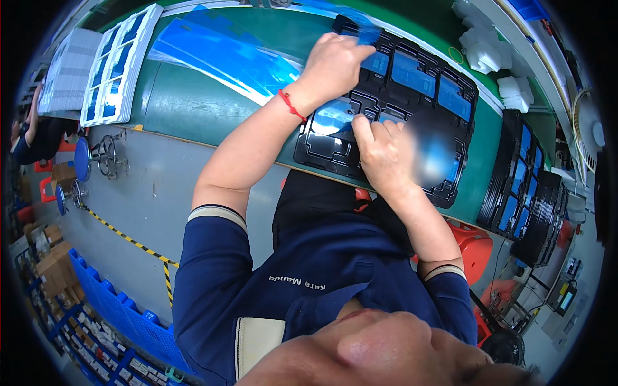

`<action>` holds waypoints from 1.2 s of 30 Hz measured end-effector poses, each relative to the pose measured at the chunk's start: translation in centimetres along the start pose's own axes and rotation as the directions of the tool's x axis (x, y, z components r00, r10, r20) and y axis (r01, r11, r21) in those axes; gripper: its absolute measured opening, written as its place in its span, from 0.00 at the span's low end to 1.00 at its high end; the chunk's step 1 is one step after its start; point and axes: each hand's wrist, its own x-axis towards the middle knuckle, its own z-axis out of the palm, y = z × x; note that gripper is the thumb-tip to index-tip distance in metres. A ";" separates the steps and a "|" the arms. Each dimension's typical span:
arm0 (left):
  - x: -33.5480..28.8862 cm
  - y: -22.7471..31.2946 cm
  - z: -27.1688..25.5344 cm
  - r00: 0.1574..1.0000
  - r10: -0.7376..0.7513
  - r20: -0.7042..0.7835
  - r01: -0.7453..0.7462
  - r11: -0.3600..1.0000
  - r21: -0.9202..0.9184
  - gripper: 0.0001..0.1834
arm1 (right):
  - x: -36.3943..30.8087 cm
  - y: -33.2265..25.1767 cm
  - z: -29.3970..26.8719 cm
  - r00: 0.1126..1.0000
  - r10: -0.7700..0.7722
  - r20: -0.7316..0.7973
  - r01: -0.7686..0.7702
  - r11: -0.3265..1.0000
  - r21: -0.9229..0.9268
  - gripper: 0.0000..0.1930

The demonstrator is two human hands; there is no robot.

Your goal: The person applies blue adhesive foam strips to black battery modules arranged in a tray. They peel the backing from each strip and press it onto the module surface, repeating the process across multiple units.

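Observation:
A black plastic tray (320, 147) with moulded compartments lies at a slant on the green bench. Flat blue rectangular panels (413, 75) sit in several of its compartments. My left hand (331, 67), with a red cord at the wrist, is above the tray's far left part. Its fingers are pinched at a motion-smeared blue film (362, 27). Nearer me, my right hand (385, 151) is over the tray with its fingers curled. One fingertip touches the edge of a glossy blue panel (335, 117); anything inside the fingers is hidden. A blurred patch covers the tray right of this hand.
Blue film sheets (219, 56) lie fanned out on the bench (177, 96) to the left. White trays (114, 71) stand beyond them. Stacked black trays (512, 177) are at the right end. White foam-like pieces (486, 51) and a fan (587, 128) are far right.

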 end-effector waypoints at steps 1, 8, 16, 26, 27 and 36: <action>0.0 0.2 0.0 1.000 0.013 0.013 -0.013 1.000 0.006 0.14 | 0.0 -0.2 0.2 1.000 0.014 0.011 -0.014 1.000 0.003 0.07; -0.1 0.6 0.1 0.998 0.011 0.057 -0.012 1.000 0.015 0.14 | 0.4 -0.8 1.3 0.968 0.167 -0.189 -0.071 0.901 0.429 0.10; -0.1 0.8 -0.1 0.995 -0.032 0.098 0.030 0.999 0.024 0.16 | 1.2 -0.3 0.0 0.795 0.541 0.272 -0.569 0.512 0.644 0.15; -0.1 0.5 0.2 0.996 -0.014 0.084 0.013 1.000 0.003 0.15 | 1.3 0.4 -1.1 0.769 0.503 0.395 -0.631 0.500 0.593 0.15; -0.1 0.5 0.1 0.996 -0.017 0.091 0.017 1.000 0.001 0.15 | 1.3 0.3 -1.1 0.770 0.499 0.398 -0.632 0.513 0.581 0.14; -0.1 0.3 0.3 0.998 0.004 0.063 -0.004 1.000 -0.008 0.14 | 0.9 0.3 -0.8 0.839 0.458 0.295 -0.544 0.680 0.491 0.05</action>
